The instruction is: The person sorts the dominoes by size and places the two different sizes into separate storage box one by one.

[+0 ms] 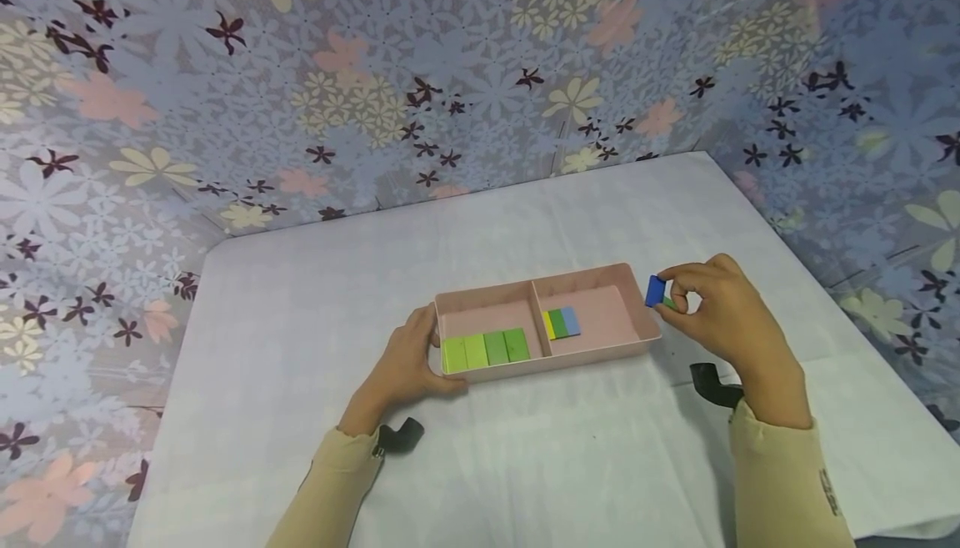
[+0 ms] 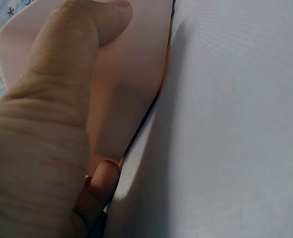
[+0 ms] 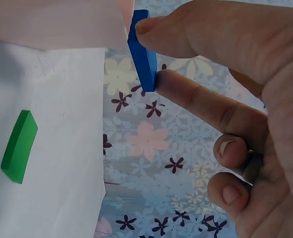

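Observation:
A pink two-compartment box [image 1: 592,354] rests on the white-covered table. My left hand [image 1: 408,356] grips its left end, thumb along the near wall; in the left wrist view the thumb [image 2: 62,64] presses that wall. Just beyond the box's right end, my right hand [image 1: 727,310] pinches a blue tile [image 1: 656,290] between thumb and fingertips. The right wrist view shows this blue tile [image 3: 144,57] held by its edges. A green tile [image 3: 20,146] lies on the cloth below it, mostly hidden by the fingers in the head view.
Several light green and green tiles [image 1: 486,349] line the near side of the left compartment. Against the divider [image 1: 541,319] in the right one lie a yellow, a green and a light blue tile [image 1: 572,321]. Flowered cloth [image 1: 450,72] hangs behind the table.

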The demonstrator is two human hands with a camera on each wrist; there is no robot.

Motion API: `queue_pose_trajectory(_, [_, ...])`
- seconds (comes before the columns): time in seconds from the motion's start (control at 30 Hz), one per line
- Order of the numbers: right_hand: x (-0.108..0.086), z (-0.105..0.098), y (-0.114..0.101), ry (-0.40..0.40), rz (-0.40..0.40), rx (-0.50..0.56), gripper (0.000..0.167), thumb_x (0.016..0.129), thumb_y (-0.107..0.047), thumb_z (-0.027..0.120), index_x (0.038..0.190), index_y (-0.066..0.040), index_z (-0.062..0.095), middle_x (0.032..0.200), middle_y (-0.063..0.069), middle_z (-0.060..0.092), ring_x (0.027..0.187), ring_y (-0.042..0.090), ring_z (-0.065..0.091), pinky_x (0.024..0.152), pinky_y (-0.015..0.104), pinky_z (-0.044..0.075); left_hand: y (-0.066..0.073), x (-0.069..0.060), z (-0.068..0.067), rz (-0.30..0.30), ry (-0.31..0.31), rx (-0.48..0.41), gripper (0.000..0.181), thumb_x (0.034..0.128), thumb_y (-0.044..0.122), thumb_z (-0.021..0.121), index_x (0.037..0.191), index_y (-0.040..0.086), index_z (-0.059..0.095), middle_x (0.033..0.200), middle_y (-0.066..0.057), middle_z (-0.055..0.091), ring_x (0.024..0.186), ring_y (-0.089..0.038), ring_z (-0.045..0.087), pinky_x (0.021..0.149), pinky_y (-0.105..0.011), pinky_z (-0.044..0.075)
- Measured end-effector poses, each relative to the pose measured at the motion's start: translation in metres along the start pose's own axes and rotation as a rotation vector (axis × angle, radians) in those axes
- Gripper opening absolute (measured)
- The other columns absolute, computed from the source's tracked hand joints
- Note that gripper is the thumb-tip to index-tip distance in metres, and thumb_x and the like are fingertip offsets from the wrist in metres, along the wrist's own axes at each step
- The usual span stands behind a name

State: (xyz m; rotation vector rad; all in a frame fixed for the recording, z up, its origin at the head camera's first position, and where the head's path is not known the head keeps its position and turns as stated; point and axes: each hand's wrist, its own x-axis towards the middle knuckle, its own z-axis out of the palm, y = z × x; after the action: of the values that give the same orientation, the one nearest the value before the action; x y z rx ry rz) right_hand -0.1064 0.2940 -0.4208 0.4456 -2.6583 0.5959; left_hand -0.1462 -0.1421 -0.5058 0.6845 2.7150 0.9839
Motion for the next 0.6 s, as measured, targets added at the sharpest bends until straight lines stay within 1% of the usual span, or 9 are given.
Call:
queue_pose_trajectory(0.2, [0.004, 0.006, -0.006, -0.03, -0.01, 0.032, 0.053, 0.069, 0.0, 0.088, 0.064, -0.022, 0.04, 0.106, 0.008, 0.075, 0.084, 0.014, 0.042, 0.069, 0.024, 0.029, -0.001, 0.001, 0.0, -0.004, -0.006, 0.01, 0.122, 0.0603, 0.055, 0.091, 0.158, 0.023, 0.025, 0.12, 0.003, 0.048, 0.094, -0.014, 0.046, 0.088, -0.035, 0.043])
queue_pose_trajectory(0.37, [0.009, 0.013, -0.011, -0.046, -0.039, 0.06, 0.053, 0.072, -0.001, 0.087, 0.063, -0.022, 0.039, 0.106, 0.006, 0.075, 0.082, 0.012, 0.039, 0.07, 0.023, 0.027, 0.0, 0.001, -0.001, -0.004, -0.005, 0.009, 0.125, 0.0599, 0.056, 0.091, 0.159, 0.022, 0.023, 0.122, 0.002, 0.048, 0.094, -0.014, 0.047, 0.09, -0.036, 0.043])
queue_pose_trajectory(0.5, [0.012, 0.018, -0.013, -0.077, -0.028, 0.089, 0.054, 0.071, -0.002, 0.088, 0.063, -0.021, 0.038, 0.107, 0.005, 0.075, 0.084, 0.012, 0.041, 0.072, 0.024, 0.027, 0.0, 0.001, -0.001, 0.001, 0.0, -0.003, 0.124, 0.0593, 0.055, 0.092, 0.158, 0.023, 0.024, 0.126, 0.001, 0.048, 0.093, -0.014, 0.047, 0.09, -0.037, 0.044])
queue_pose_trajectory(0.6, [0.014, 0.023, -0.013, -0.106, -0.025, 0.101, 0.055, 0.07, -0.004, 0.089, 0.063, -0.02, 0.037, 0.107, 0.003, 0.075, 0.085, 0.012, 0.042, 0.073, 0.025, 0.028, 0.0, 0.001, -0.001, 0.0, 0.0, -0.009, 0.124, 0.0592, 0.054, 0.092, 0.158, 0.024, 0.024, 0.131, 0.0, 0.047, 0.094, -0.015, 0.048, 0.092, -0.039, 0.044])
